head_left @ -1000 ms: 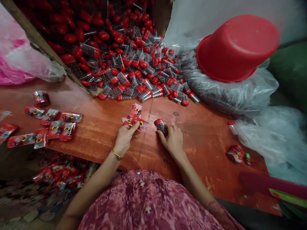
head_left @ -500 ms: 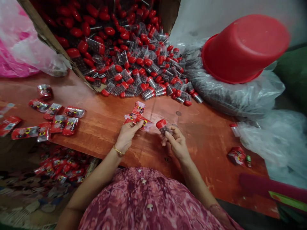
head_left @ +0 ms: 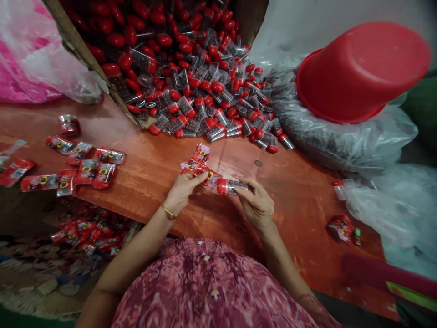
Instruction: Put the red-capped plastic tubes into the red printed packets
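Near the middle of the table, my left hand pinches a printed red plastic wrapper between thumb and fingers. More flat wrappers lie just beyond and under that hand. My right hand grips a small clear plastic bottle with a red cap and dark contents. The bottle lies nearly level, its cap pointing left at the wrapper's end. Whether the cap is inside the wrapper or only touching it, I cannot tell.
A tipped cardboard box spills red-capped bottles onto the wooden table. Several wrapped bottles lie at left, with more below the table edge. At right, a red bucket stands upside down on a filled plastic bag.
My right hand has turned the bottle from tilted to nearly level and brought its cap left against the wrapper. My left hand keeps its pinch. The view has shifted slightly.
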`<state>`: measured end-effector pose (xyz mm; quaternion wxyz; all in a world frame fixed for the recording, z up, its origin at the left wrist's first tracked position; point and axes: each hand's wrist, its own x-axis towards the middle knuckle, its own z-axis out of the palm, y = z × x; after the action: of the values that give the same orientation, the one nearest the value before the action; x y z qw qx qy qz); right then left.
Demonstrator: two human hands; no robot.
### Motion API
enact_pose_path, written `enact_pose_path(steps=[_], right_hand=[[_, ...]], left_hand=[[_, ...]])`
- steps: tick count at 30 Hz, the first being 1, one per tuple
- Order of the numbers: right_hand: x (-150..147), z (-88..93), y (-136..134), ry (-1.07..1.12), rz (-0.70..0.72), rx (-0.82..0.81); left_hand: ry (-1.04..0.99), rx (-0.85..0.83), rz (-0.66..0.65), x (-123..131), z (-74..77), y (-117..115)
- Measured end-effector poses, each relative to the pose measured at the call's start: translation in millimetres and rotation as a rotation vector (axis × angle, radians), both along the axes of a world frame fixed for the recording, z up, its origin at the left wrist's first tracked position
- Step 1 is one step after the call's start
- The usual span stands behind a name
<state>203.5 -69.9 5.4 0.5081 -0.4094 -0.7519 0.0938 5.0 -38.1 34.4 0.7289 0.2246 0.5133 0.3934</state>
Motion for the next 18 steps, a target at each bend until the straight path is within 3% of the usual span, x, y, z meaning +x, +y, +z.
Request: enact_pose_path(steps=[4,11,15,18], right_hand=[[2.8,-9.6,2.2,-0.045,-0.008,-0.015],[-1.2,-11.9,4.3,-0.034,-0.057,-0.002],[-6.8,-9.7,1.3,0.131,-0.116,-0.132],[-6.9,-8.9,-6.9,0.214,-0.141,-0.356]], left_hand=[[0.020,0.094,-0.049,-2.4,-2.0,1.2],[0.108,0.096,-0.108,-1.2,-3.9,5.9],[0.021,0.048,-0.021,-1.7,-3.6,8.6],[0.018,0.020,0.022,-3.6,-4.8,9.3]])
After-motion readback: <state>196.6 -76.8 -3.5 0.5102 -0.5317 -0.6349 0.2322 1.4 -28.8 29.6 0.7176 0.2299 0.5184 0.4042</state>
